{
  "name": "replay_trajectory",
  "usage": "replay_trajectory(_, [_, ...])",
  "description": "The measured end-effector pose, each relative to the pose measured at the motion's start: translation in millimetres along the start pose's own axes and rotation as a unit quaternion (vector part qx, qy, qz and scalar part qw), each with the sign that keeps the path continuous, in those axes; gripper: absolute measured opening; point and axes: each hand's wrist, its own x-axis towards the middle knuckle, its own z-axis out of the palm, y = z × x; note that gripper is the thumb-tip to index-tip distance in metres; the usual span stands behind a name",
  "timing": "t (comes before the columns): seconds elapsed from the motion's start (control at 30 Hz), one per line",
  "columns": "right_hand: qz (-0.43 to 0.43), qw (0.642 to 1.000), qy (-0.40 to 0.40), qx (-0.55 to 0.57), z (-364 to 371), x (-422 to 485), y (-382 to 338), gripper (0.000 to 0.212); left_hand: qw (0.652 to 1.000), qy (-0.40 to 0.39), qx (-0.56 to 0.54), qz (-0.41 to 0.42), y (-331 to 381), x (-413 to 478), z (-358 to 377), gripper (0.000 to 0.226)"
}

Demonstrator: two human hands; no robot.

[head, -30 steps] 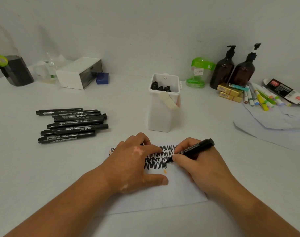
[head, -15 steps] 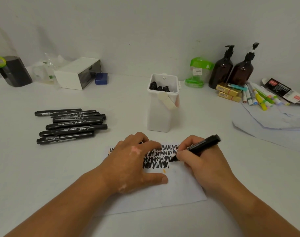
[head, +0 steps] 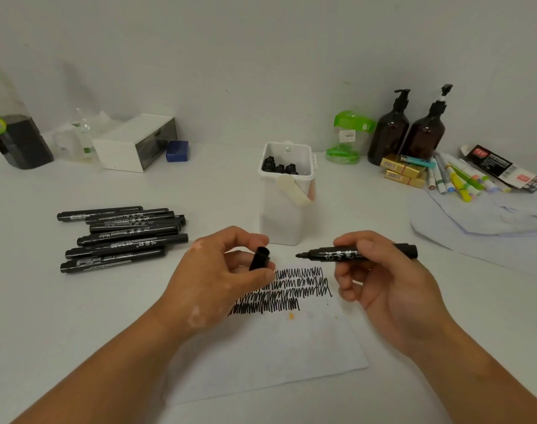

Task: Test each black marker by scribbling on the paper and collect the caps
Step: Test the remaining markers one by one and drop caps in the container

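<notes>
Above scribbled paper [head: 270, 362]: right hand [head: 380, 276] now lifted off sheet, fingers pinching uncapped marker [head: 357, 254] level, tip aimed left. Left hand [head: 218, 276], flat on paper a second ago, now pinches cap [head: 260, 257] between thumb and fingertips. Scribble test seemingly done; cap likely bound for white container [head: 287, 209] behind, already holding caps. Cap count inside unclear. Marker pile [head: 123, 237] lies left.
</notes>
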Motion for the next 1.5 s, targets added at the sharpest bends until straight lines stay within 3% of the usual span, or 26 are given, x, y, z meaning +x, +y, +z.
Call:
replay_trajectory(0.37, [-0.045, 0.996, -0.005, -0.074, 6.3, -4.4, 0.4, 0.005, 0.997, -0.051, 0.036, 0.047, -3.0, -0.9, 3.3, 0.033])
replay_trajectory(0.47, [-0.033, 0.991, -0.030, -0.123, 7.5, -7.1, 0.7, 0.022, 0.994, -0.076, 0.040, 0.066, -3.2, -2.3, 5.3, 0.029])
replay_trajectory(0.63, [-0.021, 0.981, -0.034, -0.188, 5.8, -7.0, -2.0, 0.022, 0.988, -0.103, -0.025, 0.116, -1.1, -5.0, 5.1, 0.020])
replay_trajectory(0.77, [-0.067, 0.966, -0.044, -0.247, 14.5, -12.2, 1.4, 0.023, 0.989, -0.104, -0.043, 0.101, 1.4, -8.5, 12.3, 0.023])
replay_trajectory(0.87, [-0.099, 0.954, -0.007, -0.281, 21.2, -13.7, 4.4, 0.016, 0.990, -0.086, -0.043, 0.099, 3.0, -10.7, 17.5, 0.024])
replay_trajectory(1.17, [-0.123, 0.951, 0.028, -0.284, 28.8, -15.9, 3.1, 0.010, 0.981, -0.084, -0.155, 0.083, 12.9, -14.4, 26.6, 0.031])
replay_trajectory(1.4, [-0.119, 0.960, 0.010, -0.252, 29.2, -14.8, 3.8, 0.016, 0.982, -0.076, -0.128, 0.115, 13.3, -16.1, 24.8, 0.029])
replay_trajectory(1.5, [-0.089, 0.980, -0.004, -0.180, 26.6, -12.6, 4.4, 0.023, 0.981, -0.095, -0.092, 0.144, 12.9, -18.3, 22.6, 0.020])
